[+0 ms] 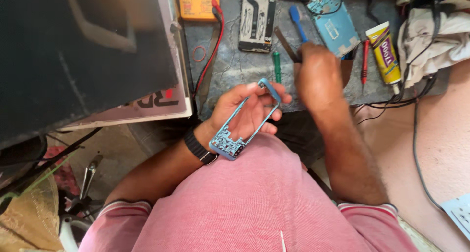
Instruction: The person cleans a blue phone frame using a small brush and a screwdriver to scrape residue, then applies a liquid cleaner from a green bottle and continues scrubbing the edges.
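Note:
My left hand (245, 110) holds a light blue phone frame (235, 134) close to my chest, palm up, fingers curled around its upper end. A black watch sits on that wrist. My right hand (318, 75) reaches out over the grey work mat (235, 66), fingers closed around a dark flat tool (286, 44) whose end sticks out toward the upper left. A green-handled screwdriver (276, 66) lies just left of that hand.
On the mat lie an opened phone body (257, 17), a blue brush (296, 19), a blue phone back (333, 26), a red pen (364, 61), a yellow glue tube (385, 53) and a yellow multimeter (198, 2) with red lead. A dark panel (83, 51) stands left; cloth and cables right.

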